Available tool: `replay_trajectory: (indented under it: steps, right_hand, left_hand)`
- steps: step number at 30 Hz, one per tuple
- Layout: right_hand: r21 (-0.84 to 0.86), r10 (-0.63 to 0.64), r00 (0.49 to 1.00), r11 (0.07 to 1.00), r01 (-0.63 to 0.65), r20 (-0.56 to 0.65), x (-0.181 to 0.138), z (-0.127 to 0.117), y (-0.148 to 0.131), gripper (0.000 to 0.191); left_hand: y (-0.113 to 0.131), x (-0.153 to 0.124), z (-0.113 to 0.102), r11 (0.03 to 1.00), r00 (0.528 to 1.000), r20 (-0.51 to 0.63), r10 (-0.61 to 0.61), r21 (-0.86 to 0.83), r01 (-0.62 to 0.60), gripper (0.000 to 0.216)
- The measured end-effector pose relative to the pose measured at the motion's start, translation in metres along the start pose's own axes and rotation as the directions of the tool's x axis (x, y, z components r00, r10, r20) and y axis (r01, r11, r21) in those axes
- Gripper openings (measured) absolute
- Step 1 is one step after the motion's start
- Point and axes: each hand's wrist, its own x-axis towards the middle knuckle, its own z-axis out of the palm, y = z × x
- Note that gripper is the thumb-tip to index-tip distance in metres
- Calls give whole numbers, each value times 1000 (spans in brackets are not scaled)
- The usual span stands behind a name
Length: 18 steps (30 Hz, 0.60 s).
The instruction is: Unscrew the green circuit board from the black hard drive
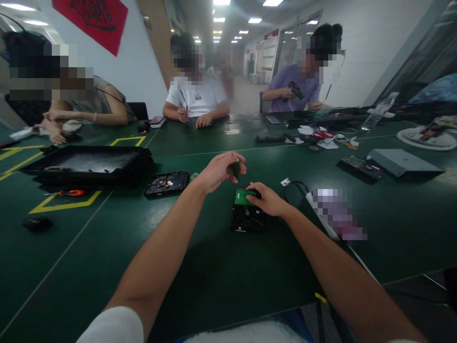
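Note:
A black hard drive with a green circuit board on its upper part lies on the table in front of me. Above its far end, my left hand is closed, its curled fingers around a small black-and-yellow object whose kind is unclear. My right hand rests at the drive's upper right, thumb over the circuit board. Between that thumb and the forefinger shows a small dark thing, too indistinct to name. The right hand's fingers partly cover the board.
To the left are an opened drive-like black case, a black tray, an orange-handled tool and a mouse. To the right lie a power strip, another circuit-board unit and a grey box. Several people sit across.

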Motion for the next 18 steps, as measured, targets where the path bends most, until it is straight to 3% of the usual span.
replay_trajectory:
  steps: [4, 12, 18]
  right_hand:
    - [2, -13, 1000, 1000, 13, -11, 0, 0, 0, 29]
    - [-4, -22, 1000, 1000, 22, -9, -1, 0, -3, 30]
    - [7, -1, 1000, 1000, 1, -7, -1, -1, -6, 28]
  left_hand:
    - [-3, 1, 5, 1000, 1000, -16, 6, -30, -6, 25]
    - [-2, 0, 4, 977, 996, -38, 78, 201, -69, 35]
    - [0, -3, 4, 992, 999, 36, 23, 120, -27, 36]
